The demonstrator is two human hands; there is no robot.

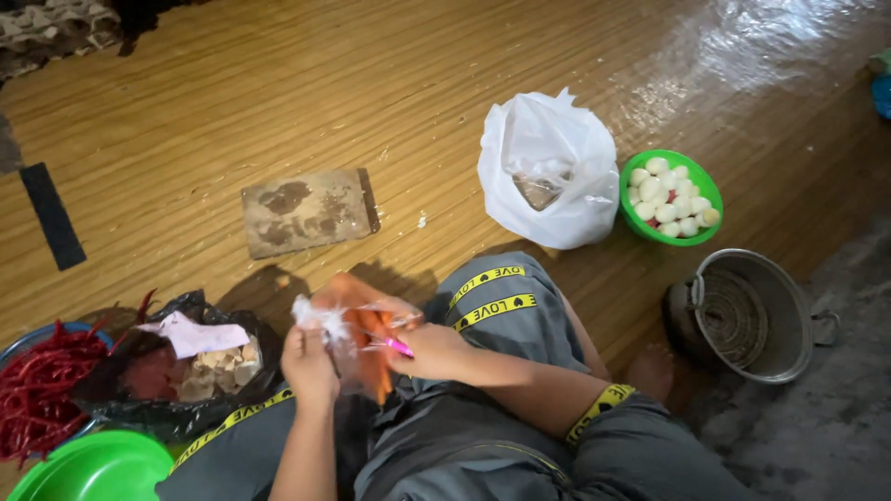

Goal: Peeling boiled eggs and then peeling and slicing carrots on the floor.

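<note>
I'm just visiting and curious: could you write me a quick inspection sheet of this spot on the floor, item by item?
Surface: wooden plank floor, glossy, with a worn flat board lying on it.
Job's things: clear plastic bag of orange carrots, held over the lap.
Clutter: white plastic bag; small green bowl of pale round pieces; metal pot; black bag of tan pieces; red chillies; empty green bowl.
Grippers: left hand grips the bag; right hand pinches its top, holding something small and pink.
Cables: nothing seen.
Surroundings: dark strip on the floor; rough grey ground at right.
</note>
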